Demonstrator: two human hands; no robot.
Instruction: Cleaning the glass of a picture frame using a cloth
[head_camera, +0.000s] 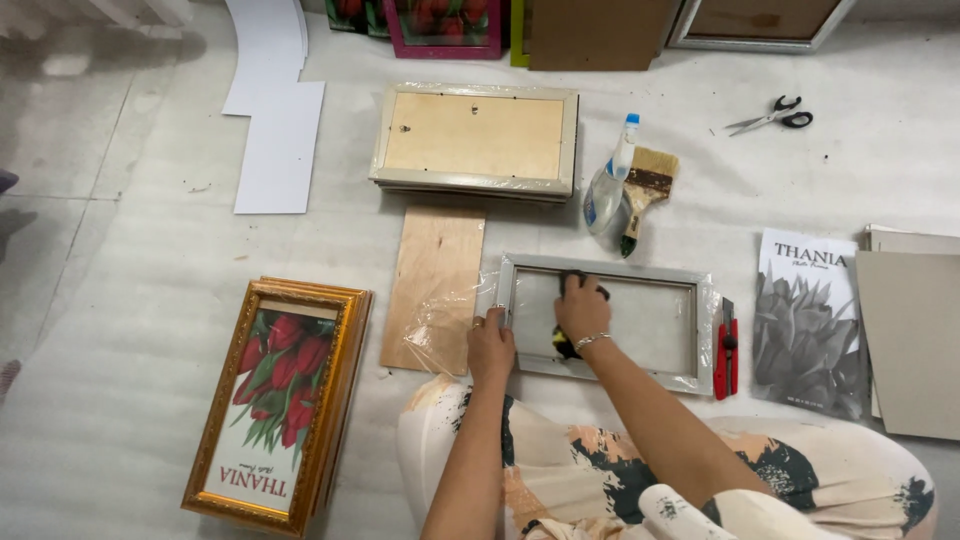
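Frame (604, 320): grey, flat on the floor before the knees.
Right hand (582, 310): fingers pressing a dark cloth (566, 340) on the glass.
Left hand (490, 345): fingers gripping the frame's left edge.
Risk: hard pressure could crack the glass; the red cutter (727, 350) lies close.

frame (603, 268): matt grey wood | pane (650, 320): glossy glass | board (437, 288): bare plywood

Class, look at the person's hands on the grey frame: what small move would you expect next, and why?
Probably sweep the right hand with its dark cloth rightward across the glass; it sits at the pane's left end while the left hand steadies the grey frame.
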